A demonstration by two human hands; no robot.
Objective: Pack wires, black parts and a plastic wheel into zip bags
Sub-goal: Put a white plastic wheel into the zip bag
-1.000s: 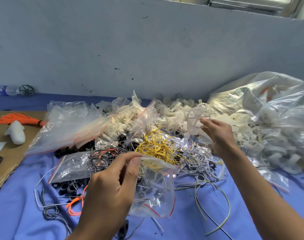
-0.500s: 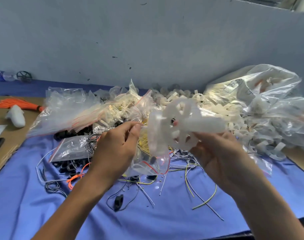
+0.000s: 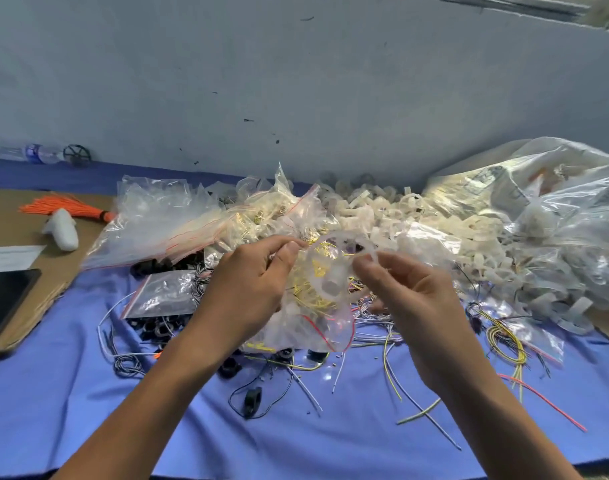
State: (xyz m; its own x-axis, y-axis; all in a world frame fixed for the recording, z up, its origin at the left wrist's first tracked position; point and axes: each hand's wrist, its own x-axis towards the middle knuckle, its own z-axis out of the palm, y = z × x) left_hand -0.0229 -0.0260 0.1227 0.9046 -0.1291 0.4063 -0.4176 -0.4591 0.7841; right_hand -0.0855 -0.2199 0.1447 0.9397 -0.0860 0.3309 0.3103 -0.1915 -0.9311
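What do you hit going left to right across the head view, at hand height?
black phone → white plastic piece → small flat zip bag → left hand, pinching the open zip bag → plastic wheel → right hand, pinching the wheel → yellow-green wire coil

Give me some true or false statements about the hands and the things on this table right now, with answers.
1. The right hand holds a whitish plastic wheel. True.
2. The left hand is flat and empty. False: it pinches the zip bag at its rim.
3. A dark phone lies at the far left. True.
4. The orange bundle lies right of the hands. False: it lies far left, on the brown board.
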